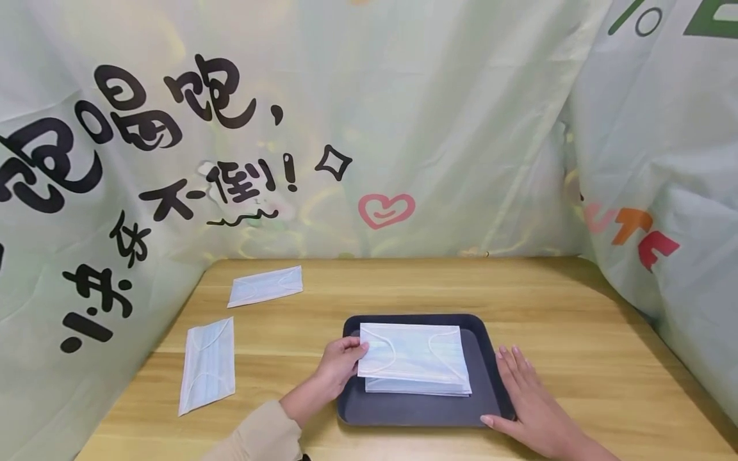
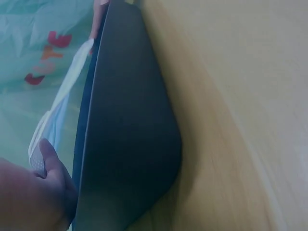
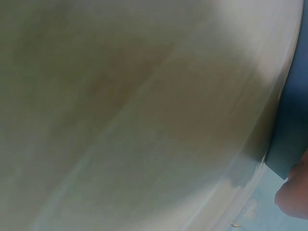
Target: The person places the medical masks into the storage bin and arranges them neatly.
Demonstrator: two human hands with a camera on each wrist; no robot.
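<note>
My left hand point(image 1: 340, 366) pinches the left end of a pale blue face mask point(image 1: 412, 352) between thumb and fingers, over the dark tray point(image 1: 426, 413). Beneath that mask, the edges of other face masks point(image 1: 418, 387) show in the tray, mostly covered by it. In the left wrist view, the thumb of the left hand point(image 2: 48, 187) lies on the mask's end, beside the tray's dark outer wall point(image 2: 127, 115). My right hand point(image 1: 533, 403) has its fingers straight along the tray's right side, the thumb at the front right corner.
Two more face masks lie flat on the wooden table point(image 1: 277, 358) to the left: one nearer mask point(image 1: 207, 365) turned lengthwise and one farther mask point(image 1: 265, 286). A printed cloth point(image 1: 461, 128) hangs behind the table and along both sides.
</note>
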